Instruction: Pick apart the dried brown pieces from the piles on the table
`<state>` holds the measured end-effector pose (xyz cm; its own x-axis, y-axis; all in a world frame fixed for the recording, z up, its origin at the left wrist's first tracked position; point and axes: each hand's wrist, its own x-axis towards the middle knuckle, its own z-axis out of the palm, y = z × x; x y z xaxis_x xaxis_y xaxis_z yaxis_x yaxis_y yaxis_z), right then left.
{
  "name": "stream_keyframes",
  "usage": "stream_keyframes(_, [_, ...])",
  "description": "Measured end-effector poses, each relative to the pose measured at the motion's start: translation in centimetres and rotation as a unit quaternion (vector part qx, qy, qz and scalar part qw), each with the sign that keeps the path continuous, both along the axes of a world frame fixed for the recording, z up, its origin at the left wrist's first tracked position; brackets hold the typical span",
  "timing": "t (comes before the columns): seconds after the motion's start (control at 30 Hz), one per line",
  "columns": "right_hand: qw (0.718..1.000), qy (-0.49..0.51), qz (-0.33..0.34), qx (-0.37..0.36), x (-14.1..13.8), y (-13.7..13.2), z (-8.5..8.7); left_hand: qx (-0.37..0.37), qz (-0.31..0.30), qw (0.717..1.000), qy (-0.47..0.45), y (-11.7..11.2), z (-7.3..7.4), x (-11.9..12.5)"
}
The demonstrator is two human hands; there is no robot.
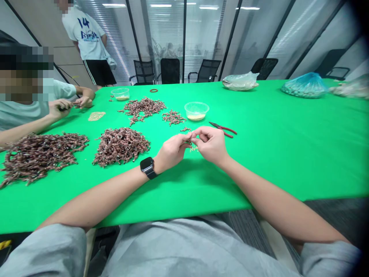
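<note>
The left hand (171, 152) and right hand (209, 145) pinch a small brown piece (188, 142) together.

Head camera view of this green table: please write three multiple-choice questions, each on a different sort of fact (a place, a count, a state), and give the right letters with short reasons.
1. Where do the red-handled metal pliers lie?
A. On the bright green tablecloth
B. Inside a bowl
C. In a hand

2. How many clear round plastic bowls stand on the cloth?
A. One
B. Two
C. Five

3. How are the left hand and the right hand placed?
A. Flat on the cloth, far apart
B. Raised together, with fingertips meeting
C. Both gripping the pliers

Answers:
1. A, the pliers lie on the cloth just beyond the right hand.
2. B, one bowl stands near the far edge, another nearer the middle.
3. B, the fingers of both hands meet above the cloth.
</note>
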<state>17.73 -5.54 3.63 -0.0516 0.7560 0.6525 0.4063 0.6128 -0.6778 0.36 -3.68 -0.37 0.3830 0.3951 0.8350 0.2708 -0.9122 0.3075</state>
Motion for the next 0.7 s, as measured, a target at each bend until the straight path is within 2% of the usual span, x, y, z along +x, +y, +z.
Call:
stream_keyframes(0.13, [0.997,0.039,0.017,-0.059,-0.1,0.2,-0.3,0.006,-0.024,0.999,0.039,1.1,0.3,-0.7])
stream_keyframes(0.3, [0.993,0.042,0.034,-0.107,0.2,0.6,-0.2,0.021,-0.043,0.995,0.085,2.1,0.6,-1.6])
stream_keyframes(0.47, [0.98,0.044,0.094,-0.172,0.6,0.8,0.4,-0.075,-0.041,0.996,0.009,1.1,1.0,-1.1])
stream_keyframes(0.53, [0.984,0.033,0.09,-0.15,0.8,0.9,0.6,-0.148,-0.028,0.988,-0.043,0.3,1.2,-0.4])
stream_keyframes(0.57, [0.99,0.019,0.075,-0.117,0.9,1.0,0.7,-0.189,-0.032,0.979,-0.073,-0.1,1.4,-0.1])
stream_keyframes(0.63, [0.999,-0.024,0.04,-0.02,1.1,1.2,0.8,-0.268,-0.066,0.953,-0.124,-0.8,1.6,0.5])
stream_keyframes(0.7, [0.994,-0.072,0.026,0.072,1.5,1.4,0.8,-0.332,-0.114,0.922,-0.165,-1.0,1.9,0.9])
